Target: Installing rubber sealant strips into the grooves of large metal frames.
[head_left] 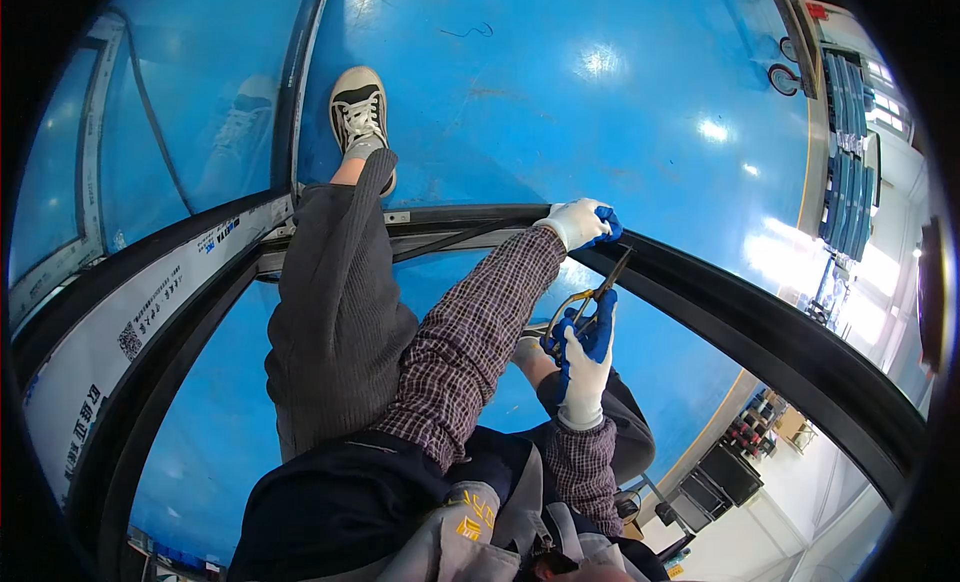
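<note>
My left hand (580, 224), in a white glove with blue fingers, is closed at the upper edge of a black frame bar (720, 287). A thin black strip (450, 240) runs along the bar and up to this hand, where the closed fingers hide its end. My right hand (588, 367), in a matching glove, grips scissors (584, 298) by their yellowish handles. Their blades point up and to the right, across the bar's near edge, just right of my left hand. Whether the blades are parted is hard to make out.
A pale, label-covered frame side (150, 322) with black edges stands at my left, beside a glass panel (190, 112). My foot in a black-and-white shoe (358, 107) rests on the blue floor (560, 112) beyond the bar. Dark stacked items (848, 157) and black bins (715, 482) stand at the right.
</note>
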`<state>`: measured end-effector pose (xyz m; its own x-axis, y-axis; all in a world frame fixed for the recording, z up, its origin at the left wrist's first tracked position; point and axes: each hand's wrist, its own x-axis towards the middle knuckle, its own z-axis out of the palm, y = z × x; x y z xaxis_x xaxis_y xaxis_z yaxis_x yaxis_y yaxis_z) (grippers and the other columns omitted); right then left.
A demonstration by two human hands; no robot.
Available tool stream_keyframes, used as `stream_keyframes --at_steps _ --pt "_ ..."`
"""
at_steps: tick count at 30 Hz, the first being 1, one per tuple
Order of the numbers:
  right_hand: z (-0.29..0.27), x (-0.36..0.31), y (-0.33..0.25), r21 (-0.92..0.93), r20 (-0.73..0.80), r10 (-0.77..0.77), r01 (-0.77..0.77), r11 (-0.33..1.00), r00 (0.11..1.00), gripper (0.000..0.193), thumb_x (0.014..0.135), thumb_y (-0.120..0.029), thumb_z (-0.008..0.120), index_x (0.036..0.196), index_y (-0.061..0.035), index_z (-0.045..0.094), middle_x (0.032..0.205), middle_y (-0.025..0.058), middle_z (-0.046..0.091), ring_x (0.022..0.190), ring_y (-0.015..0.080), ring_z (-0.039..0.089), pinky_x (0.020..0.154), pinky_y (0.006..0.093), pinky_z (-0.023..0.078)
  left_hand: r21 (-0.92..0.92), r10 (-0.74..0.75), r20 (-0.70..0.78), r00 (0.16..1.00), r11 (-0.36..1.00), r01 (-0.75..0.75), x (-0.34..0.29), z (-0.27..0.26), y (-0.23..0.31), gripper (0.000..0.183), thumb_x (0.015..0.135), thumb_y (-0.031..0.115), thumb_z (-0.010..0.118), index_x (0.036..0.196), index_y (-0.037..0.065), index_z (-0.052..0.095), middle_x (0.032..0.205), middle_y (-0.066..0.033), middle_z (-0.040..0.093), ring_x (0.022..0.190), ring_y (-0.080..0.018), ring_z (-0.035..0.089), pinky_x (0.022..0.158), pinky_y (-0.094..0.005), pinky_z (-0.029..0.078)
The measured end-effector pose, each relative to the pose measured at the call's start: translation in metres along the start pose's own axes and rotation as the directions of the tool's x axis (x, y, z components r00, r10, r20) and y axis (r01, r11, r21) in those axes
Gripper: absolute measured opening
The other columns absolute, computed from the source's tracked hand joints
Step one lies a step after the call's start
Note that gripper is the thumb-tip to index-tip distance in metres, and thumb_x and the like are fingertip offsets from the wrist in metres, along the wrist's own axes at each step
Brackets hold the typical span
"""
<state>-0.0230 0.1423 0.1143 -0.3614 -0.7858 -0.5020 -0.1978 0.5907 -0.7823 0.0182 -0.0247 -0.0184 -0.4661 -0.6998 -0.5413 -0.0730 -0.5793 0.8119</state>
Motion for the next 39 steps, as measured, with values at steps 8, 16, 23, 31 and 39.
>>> stream_keyframes --at_steps 8,16,23,31,39 --pt "-0.013 -0.007 0.020 0.242 0.085 -0.011 -0.010 0.970 0.996 0.069 0.084 0.005 0.052 0.146 -0.0086 0.023 0.107 0.0132 0.054 0.084 0.0170 0.054 0.073 0.0252 0.048 -0.035 0.001 0.003 1.000 0.999 -0.001 0.000 -0.003 0.003 0.035 0.087 0.024 0.055 0.119 0.011 0.059 0.113 -0.0063 0.063 0.097 -0.0178 0.060 0.090 -0.0287 0.044" --pt "-0.039 -0.008 0.033 -0.285 0.050 -0.340 0.340 0.896 0.939 0.062 0.088 -0.005 0.055 0.142 -0.0002 0.025 0.089 0.0079 0.057 0.063 0.0108 0.050 0.063 0.0181 0.044 -0.010 0.053 0.092 0.994 0.999 -0.052 0.002 -0.028 -0.006 0.034 0.087 0.022 0.055 0.118 0.010 0.059 0.112 -0.0065 0.063 0.096 -0.0174 0.060 0.089 -0.0279 0.044" --pt "-0.056 0.000 0.043 -0.199 0.231 -0.242 0.289 0.936 0.942 0.056 0.089 -0.009 0.056 0.138 0.0027 0.030 0.082 0.0032 0.055 0.064 0.0095 0.051 0.066 0.0172 0.043 0.024 0.095 0.177 0.980 0.995 -0.100 0.000 -0.045 -0.010 0.033 0.087 0.020 0.055 0.117 0.009 0.060 0.111 -0.0067 0.063 0.095 -0.0171 0.060 0.088 -0.0273 0.045" --pt "-0.060 0.011 0.028 -0.334 0.318 -0.281 0.385 0.860 0.905 0.053 0.090 -0.012 0.057 0.135 0.0041 0.034 0.078 0.0003 0.051 0.064 0.0079 0.051 0.068 0.0171 0.044 0.011 0.116 0.204 0.972 0.993 -0.121 -0.001 -0.048 -0.008 0.031 0.087 0.018 0.055 0.116 0.009 0.060 0.111 -0.0069 0.064 0.094 -0.0166 0.060 0.087 -0.0266 0.045" --pt "-0.054 0.007 0.017 -0.305 0.273 -0.199 0.281 0.910 0.941 0.051 0.093 -0.028 0.053 0.131 0.0039 0.040 0.112 0.0182 0.055 0.092 0.0261 0.056 0.083 0.0319 0.046 -0.032 0.107 0.174 0.979 0.994 -0.103 -0.006 -0.050 -0.008 0.030 0.087 0.017 0.055 0.115 0.008 0.060 0.110 -0.0071 0.064 0.093 -0.0162 0.061 0.086 -0.0258 0.046"
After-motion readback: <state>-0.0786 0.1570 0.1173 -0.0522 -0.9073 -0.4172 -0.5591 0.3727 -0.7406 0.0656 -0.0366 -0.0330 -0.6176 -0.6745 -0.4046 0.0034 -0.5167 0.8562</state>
